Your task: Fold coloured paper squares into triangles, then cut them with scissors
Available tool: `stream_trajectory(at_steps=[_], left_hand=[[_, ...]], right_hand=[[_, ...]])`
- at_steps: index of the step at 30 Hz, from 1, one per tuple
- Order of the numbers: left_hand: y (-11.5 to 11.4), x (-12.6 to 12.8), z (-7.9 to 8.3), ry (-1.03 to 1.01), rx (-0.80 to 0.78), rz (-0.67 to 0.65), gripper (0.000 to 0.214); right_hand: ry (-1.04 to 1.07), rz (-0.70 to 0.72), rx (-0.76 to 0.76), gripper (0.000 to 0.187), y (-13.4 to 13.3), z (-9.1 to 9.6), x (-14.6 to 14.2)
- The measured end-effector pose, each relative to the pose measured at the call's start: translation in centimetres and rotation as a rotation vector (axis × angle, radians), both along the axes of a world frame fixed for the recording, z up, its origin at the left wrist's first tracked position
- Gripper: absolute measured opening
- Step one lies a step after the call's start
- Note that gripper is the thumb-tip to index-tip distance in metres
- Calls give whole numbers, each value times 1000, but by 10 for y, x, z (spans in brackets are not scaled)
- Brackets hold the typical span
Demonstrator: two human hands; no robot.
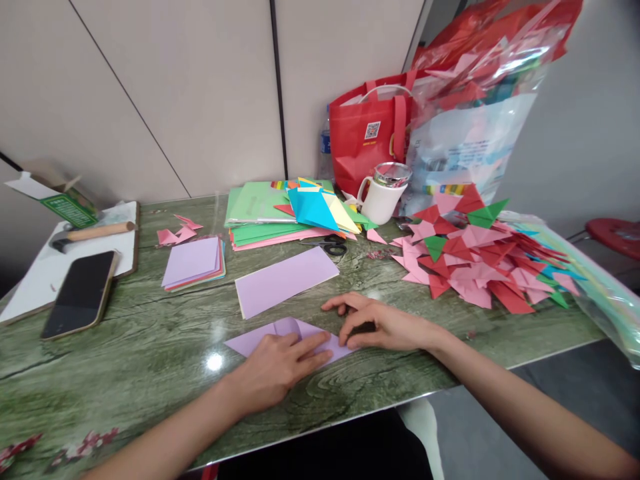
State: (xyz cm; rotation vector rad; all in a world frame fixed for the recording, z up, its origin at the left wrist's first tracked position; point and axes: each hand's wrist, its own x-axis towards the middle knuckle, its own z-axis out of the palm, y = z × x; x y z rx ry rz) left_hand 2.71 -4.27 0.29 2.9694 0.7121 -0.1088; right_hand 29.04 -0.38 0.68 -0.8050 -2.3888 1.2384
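A sheet of purple origami paper (260, 339), partly folded with pointed left and right ends, lies on the table in front of me. Pressing on it is my left hand (280, 365), its fingers stretched out across the right half and covering part of the folds. My right hand (385, 325) is at the paper's right tip, fingers bent and apart, with a fingertip at or very near the edge; nothing shows gripped in it. Just beyond lies a flat purple paper rectangle (287, 281). Black-handled scissors (334, 247) rest behind that rectangle.
Folded red, pink and green paper pieces (470, 253) are heaped at right. A white mug (383, 197), red bag (363, 143) and stacked coloured paper (260, 207) stand behind. At left are square sheets (193, 262), a phone (80, 293), a hammer (95, 232) and a green box (67, 208).
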Motion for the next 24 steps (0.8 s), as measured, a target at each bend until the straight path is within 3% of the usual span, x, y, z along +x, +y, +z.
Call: stream_trajectory(at_steps=[24], left_hand=[[2,0,-1,-19,-10,-8,41]], right_hand=[[7,-24,-43,7,3,-2,-3]])
